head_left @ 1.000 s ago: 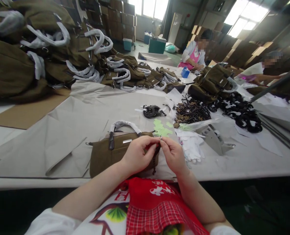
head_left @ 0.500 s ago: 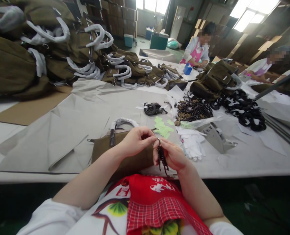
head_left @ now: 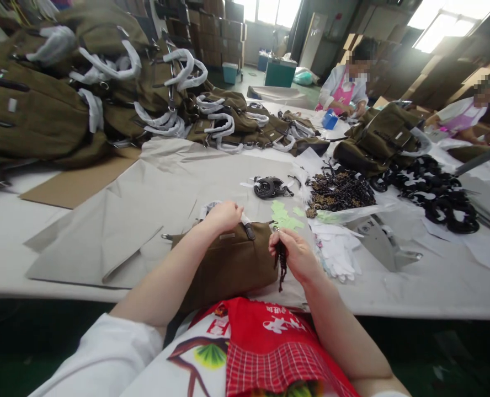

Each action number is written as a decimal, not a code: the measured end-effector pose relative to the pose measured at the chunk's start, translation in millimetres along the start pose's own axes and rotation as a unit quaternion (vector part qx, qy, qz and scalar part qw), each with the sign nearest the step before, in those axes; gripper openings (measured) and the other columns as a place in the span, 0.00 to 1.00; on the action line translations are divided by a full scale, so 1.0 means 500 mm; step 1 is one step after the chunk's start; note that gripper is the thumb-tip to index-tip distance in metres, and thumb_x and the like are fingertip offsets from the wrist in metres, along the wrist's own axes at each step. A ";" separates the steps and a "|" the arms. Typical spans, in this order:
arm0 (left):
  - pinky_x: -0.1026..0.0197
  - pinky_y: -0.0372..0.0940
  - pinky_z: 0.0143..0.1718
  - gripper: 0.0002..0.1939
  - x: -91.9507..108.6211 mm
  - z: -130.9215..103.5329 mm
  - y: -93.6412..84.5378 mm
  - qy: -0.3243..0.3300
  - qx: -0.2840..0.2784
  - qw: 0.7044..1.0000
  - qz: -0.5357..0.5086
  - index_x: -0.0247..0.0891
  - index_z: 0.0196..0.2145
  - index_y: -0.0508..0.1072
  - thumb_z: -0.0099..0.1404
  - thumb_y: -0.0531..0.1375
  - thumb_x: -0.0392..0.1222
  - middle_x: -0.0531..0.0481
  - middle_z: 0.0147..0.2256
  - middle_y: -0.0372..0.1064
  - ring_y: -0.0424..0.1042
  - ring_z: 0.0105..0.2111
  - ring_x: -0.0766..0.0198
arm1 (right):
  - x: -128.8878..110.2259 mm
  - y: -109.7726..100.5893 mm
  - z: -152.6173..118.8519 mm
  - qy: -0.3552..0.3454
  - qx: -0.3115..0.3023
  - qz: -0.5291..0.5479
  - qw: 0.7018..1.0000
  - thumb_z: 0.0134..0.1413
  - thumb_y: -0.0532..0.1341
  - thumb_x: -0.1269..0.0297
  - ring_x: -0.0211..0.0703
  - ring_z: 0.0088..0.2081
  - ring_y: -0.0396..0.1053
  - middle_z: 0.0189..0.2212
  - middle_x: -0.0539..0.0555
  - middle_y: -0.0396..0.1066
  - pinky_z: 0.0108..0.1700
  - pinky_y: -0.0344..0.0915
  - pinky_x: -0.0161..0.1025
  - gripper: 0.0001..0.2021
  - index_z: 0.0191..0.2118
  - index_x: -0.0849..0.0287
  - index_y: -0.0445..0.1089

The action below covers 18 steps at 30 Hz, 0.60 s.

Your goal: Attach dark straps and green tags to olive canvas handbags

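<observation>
My right hand (head_left: 297, 255) pinches a dark braided tassel (head_left: 281, 262) near its metal clasp. The tassel's strands hang below the fingers, in front of the right end of an olive-green bag (head_left: 232, 264). This bag lies at the table's near edge, against my apron. My left hand (head_left: 226, 216) is closed above the bag, in front of its white-wrapped handle (head_left: 246, 220). Whether these fingers grip the handle or something small is hidden. A metal clip (head_left: 275, 223) shows at the bag's upper right corner.
Green paper pieces (head_left: 284, 215), a coiled black strap (head_left: 267, 187) and white tags (head_left: 336, 251) lie beyond the bag. A tassel pile (head_left: 340, 190) and black straps (head_left: 431, 187) are to the right. Olive bags (head_left: 42, 116) are heaped left. Co-workers (head_left: 344, 88) work at the back.
My hands have come apart. The left has moved up and left over the bag's handle, while the right keeps the tassel near the bag's right end. The view has shifted slightly left.
</observation>
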<state>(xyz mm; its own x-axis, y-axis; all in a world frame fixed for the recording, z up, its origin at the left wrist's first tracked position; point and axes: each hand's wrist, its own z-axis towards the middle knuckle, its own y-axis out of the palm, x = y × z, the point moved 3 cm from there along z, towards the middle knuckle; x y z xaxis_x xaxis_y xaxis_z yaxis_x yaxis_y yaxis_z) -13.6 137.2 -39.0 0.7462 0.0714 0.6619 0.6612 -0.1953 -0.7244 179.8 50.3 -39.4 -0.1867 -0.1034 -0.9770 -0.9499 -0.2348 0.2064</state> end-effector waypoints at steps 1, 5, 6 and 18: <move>0.54 0.63 0.47 0.15 -0.017 0.024 0.008 -0.019 -0.002 1.000 -0.004 0.35 0.25 0.75 0.60 0.59 0.49 0.36 0.35 0.78 0.73 0.46 0.46 | 0.008 -0.003 0.016 -0.022 0.013 -0.045 0.999 0.61 0.56 0.55 0.36 0.28 0.65 0.26 0.49 0.67 0.32 0.62 0.32 0.15 0.27 0.58 0.68; 0.55 0.66 0.39 0.19 -0.062 0.070 0.065 -0.040 -0.022 0.997 -0.067 0.37 0.15 0.69 0.48 0.68 0.54 0.40 0.23 0.74 0.75 0.36 0.46 | 0.050 -0.009 0.072 -0.056 0.044 -0.231 0.970 0.62 0.50 0.52 0.38 0.28 0.64 0.25 0.49 0.66 0.33 0.62 0.33 0.17 0.29 0.56 0.66; 0.56 0.66 0.35 0.20 -0.068 0.071 0.078 -0.035 -0.022 0.995 -0.095 0.38 0.15 0.68 0.46 0.68 0.55 0.43 0.20 0.72 0.75 0.32 0.49 | 0.061 -0.009 0.082 -0.054 0.047 -0.264 0.962 0.62 0.49 0.52 0.39 0.28 0.64 0.25 0.48 0.66 0.33 0.61 0.34 0.18 0.29 0.56 0.66; 0.65 0.60 0.22 0.18 -0.084 0.037 0.072 0.064 0.085 0.939 -0.327 0.37 0.28 0.68 0.59 0.59 0.56 0.54 0.20 0.66 0.65 0.19 0.67 | 0.088 0.047 0.145 0.008 0.044 -0.554 0.831 0.60 0.51 0.64 0.43 0.31 0.65 0.27 0.53 0.72 0.35 0.54 0.37 0.14 0.26 0.57 0.68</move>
<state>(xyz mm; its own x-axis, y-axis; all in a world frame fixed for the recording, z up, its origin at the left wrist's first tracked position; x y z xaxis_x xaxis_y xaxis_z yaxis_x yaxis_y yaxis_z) -19.7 145.1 -96.6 0.1684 0.0020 0.9857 0.9857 0.0084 -0.1684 131.2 110.5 -81.6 0.8183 0.1165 -0.5628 -0.5506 -0.1217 -0.8258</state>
